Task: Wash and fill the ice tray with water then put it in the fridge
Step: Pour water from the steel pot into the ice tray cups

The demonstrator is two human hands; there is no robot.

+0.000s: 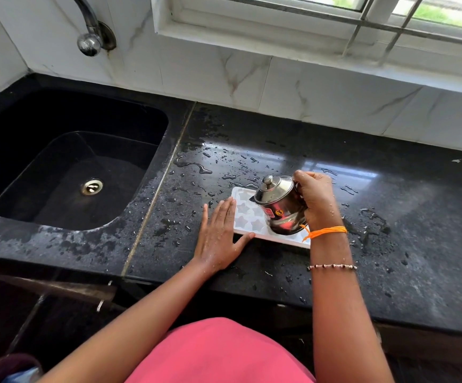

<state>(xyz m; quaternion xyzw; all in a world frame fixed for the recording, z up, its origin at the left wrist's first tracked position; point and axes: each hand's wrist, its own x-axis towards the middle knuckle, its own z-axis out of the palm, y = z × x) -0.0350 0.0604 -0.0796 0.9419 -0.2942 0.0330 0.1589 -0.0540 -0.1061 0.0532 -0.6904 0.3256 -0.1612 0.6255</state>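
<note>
A white ice tray [247,218] with star-shaped cells lies flat on the wet black counter [362,217]. My left hand [218,236] rests flat against its left end, fingers straight, thumb along the tray's near edge. My right hand [316,200] grips the handle of a small lidded steel jug [278,207], which is tilted to the left over the tray, spout above the cells. The jug and my right wrist hide the tray's right part.
A black sink [66,161] with a steel drain sits to the left, a wall tap [91,37] above it. Water drops and puddles cover the counter around the tray. A tiled wall and a window sill run along the back.
</note>
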